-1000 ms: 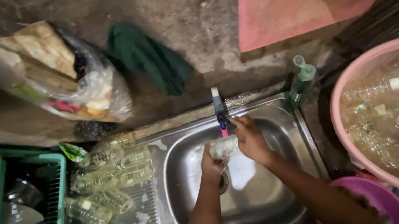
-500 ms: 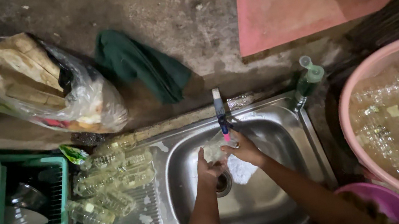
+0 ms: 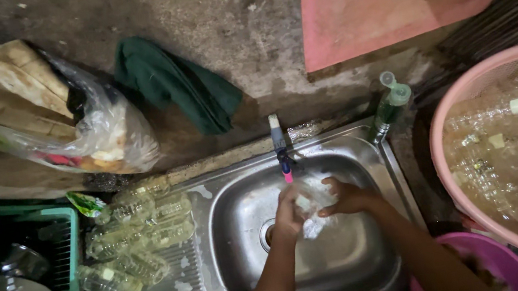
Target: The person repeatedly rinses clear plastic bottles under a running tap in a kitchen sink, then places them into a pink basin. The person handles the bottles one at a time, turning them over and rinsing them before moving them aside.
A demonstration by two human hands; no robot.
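Hands over steel sink (image 3: 246,247), under tap (image 3: 281,149). Left hand (image 3: 288,215) and right hand (image 3: 346,199) both closed round a clear plastic bottle (image 3: 311,209), held in the basin just below the tap spout. Left grip wraps the bottle's left end; right grip curls over its right side, fingers bent. Bottle outline blurred by water, so cannot tell whether it is capped.

Drainboard left of basin: cluster of clear plastic bottles (image 3: 138,238) lying on their sides, touching one another. Further left, teal crate (image 3: 69,277) with dishes inside. Green dispenser bottle (image 3: 390,103) upright at the sink's back right corner. Pink tub (image 3: 452,140) at right, full of clear bottles in water. Smaller magenta basin (image 3: 488,262) below it. Green cloth (image 3: 178,89) and plastic bag (image 3: 97,130) on the floor behind the sink.
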